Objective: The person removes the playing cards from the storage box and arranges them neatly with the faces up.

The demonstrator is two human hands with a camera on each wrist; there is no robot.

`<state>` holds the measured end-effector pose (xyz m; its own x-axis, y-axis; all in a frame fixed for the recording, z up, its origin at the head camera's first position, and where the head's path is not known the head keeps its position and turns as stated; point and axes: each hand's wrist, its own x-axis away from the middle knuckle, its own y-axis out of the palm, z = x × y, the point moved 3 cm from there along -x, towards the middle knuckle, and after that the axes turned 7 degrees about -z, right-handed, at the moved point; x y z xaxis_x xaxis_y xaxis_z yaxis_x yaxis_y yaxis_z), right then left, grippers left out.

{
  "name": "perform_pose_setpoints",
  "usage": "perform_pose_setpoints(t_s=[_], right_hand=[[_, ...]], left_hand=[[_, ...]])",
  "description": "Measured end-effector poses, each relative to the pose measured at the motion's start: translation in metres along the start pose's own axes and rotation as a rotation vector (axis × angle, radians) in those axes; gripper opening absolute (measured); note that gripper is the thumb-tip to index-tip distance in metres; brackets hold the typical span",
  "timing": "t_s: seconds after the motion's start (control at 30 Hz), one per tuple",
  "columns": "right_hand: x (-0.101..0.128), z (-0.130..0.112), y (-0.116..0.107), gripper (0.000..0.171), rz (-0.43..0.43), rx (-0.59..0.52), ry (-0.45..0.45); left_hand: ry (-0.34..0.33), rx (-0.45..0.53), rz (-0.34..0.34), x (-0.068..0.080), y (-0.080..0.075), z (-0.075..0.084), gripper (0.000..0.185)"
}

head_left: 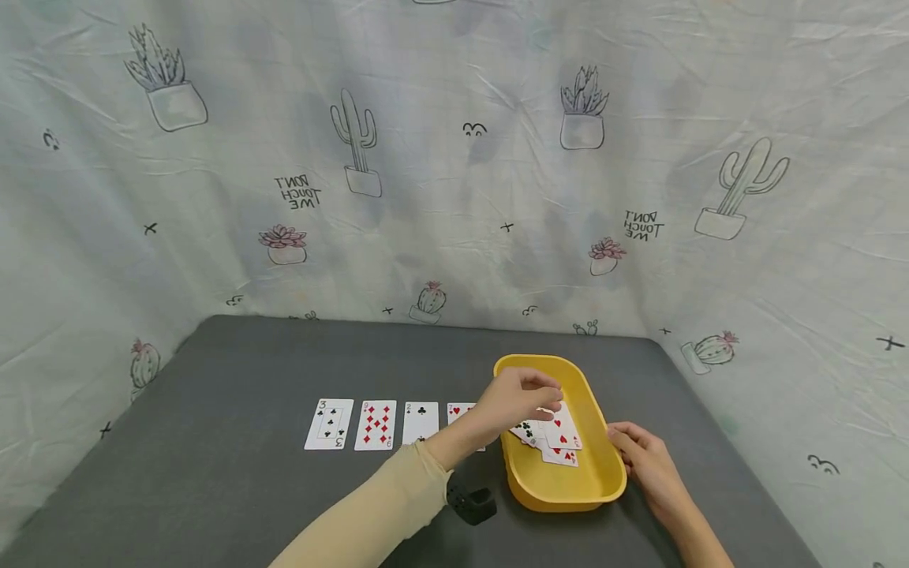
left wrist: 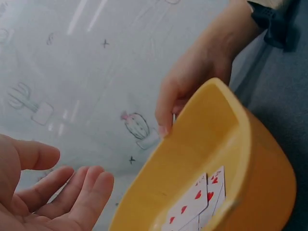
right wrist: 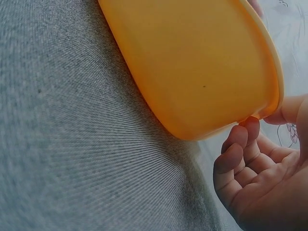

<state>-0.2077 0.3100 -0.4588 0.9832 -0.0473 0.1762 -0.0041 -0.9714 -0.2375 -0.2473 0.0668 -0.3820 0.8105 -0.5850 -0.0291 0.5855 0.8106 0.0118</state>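
Head view: four cards (head_left: 375,424) beside one tub (head_left: 604,485)

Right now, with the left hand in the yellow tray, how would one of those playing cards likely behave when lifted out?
The cards look thin and flat, so one would probably be very light and flex easily. They overlap loosely in the yellow tray, so a neighbour may slide along. The left hand reaches from above; a flat card on the smooth floor likely needs an edge lifted first.

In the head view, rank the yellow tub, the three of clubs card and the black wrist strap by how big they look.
1. Yellow tub, clearly largest.
2. Three of clubs card.
3. Black wrist strap, partly hidden by the sleeve and nearer the camera, so its ranking below the card is unsure.
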Motion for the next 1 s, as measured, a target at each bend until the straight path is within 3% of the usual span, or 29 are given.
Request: perform_pose_setpoints(t_s=[0.17, 0.33, 0.6, 1.0], right_hand=[[0.0, 0.0, 0.0, 0.042, -0.004, -0.01, -0.004], [0.001, -0.001, 0.0, 0.04, 0.012, -0.007, 0.004], [0.0, -0.002, -0.001, 0.039, 0.007, -0.016, 0.002], [-0.002, 0.001, 0.0, 0.04, 0.01, -0.013, 0.013]], left_hand=[[-0.028, 0.001, 0.037, -0.025, 0.007, -0.009, 0.022], [-0.054, -0.023, 0.101, -0.039, 0.01, -0.018, 0.02], [-0.185, -0.087, 0.166, -0.045, 0.012, -0.038, 0.022], [-0.246, -0.141, 0.279, -0.045, 0.012, -0.049, 0.025]])
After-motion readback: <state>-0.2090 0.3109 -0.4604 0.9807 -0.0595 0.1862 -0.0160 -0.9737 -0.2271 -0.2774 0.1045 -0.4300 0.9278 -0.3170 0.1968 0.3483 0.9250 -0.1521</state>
